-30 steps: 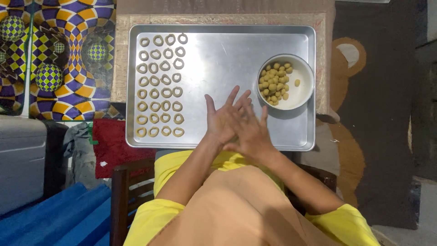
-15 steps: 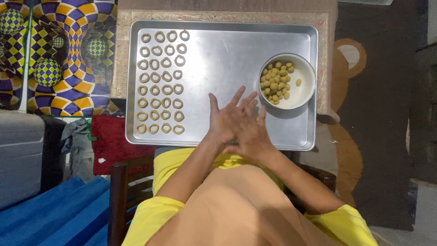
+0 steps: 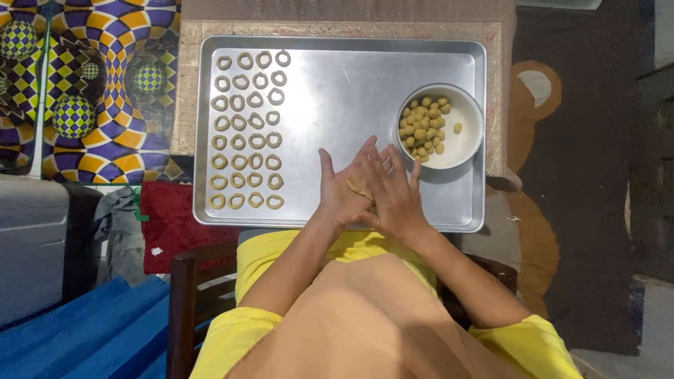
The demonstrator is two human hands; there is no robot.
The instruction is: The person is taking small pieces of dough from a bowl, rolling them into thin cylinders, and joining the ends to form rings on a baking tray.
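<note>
Barely anything has shifted: left hand (image 3: 342,189) and right hand (image 3: 394,193) stay pressed palm to palm, fingers spread, a sliver of dough (image 3: 358,187) showing between them. Just beyond the right hand sits the bowl of dough balls (image 3: 440,126). Left of the hands, dough rings (image 3: 247,130) line the metal tray (image 3: 337,91); nothing blocks them.

My right hand (image 3: 394,193) lies over my left hand (image 3: 344,189), so only a thin sliver of the dough piece (image 3: 359,188) shows between the palms; its shape cannot be told. My hands also cover part of the metal tray (image 3: 337,105). My lap and the chair (image 3: 189,302) are cut off at the bottom edge.
</note>
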